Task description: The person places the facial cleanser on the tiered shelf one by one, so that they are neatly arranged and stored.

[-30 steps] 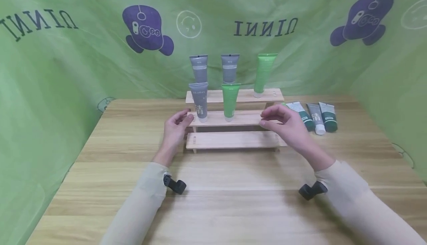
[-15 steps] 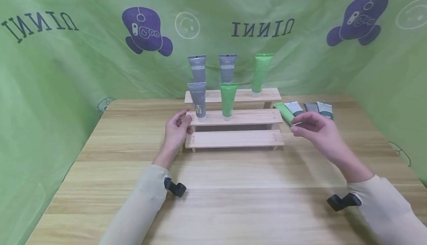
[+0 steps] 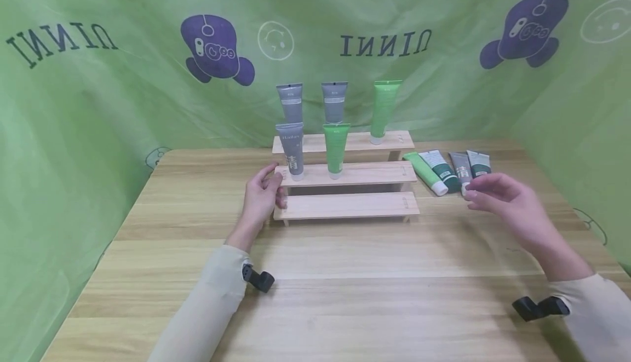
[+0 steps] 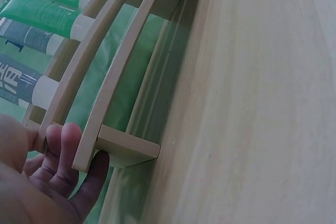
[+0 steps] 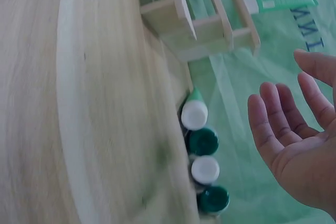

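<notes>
At the left end of the three-step wooden rack (image 3: 347, 207), my left hand (image 3: 261, 192) grips the middle step, its thumb on the board and its fingertips among the step ends in the left wrist view. My right hand (image 3: 515, 206) hovers just in front of the tubes lying right of the rack, fingers loosely bent and holding nothing. Those are a light green tube (image 3: 426, 174), a white and dark green tube (image 3: 440, 170), a grey tube (image 3: 460, 167) and another white and dark green tube (image 3: 479, 164), partly hidden by that hand.
A grey tube (image 3: 292, 151) and a green tube (image 3: 336, 151) stand upright on the middle step. On the top step are two grey tubes (image 3: 334, 102) and a taller green tube (image 3: 384, 111). A green printed curtain (image 3: 315, 0) surrounds the wooden table (image 3: 345, 307).
My right hand has left the right end of the middle step and moved right to the lying tubes. My left hand has stayed at the rack's left end.
</notes>
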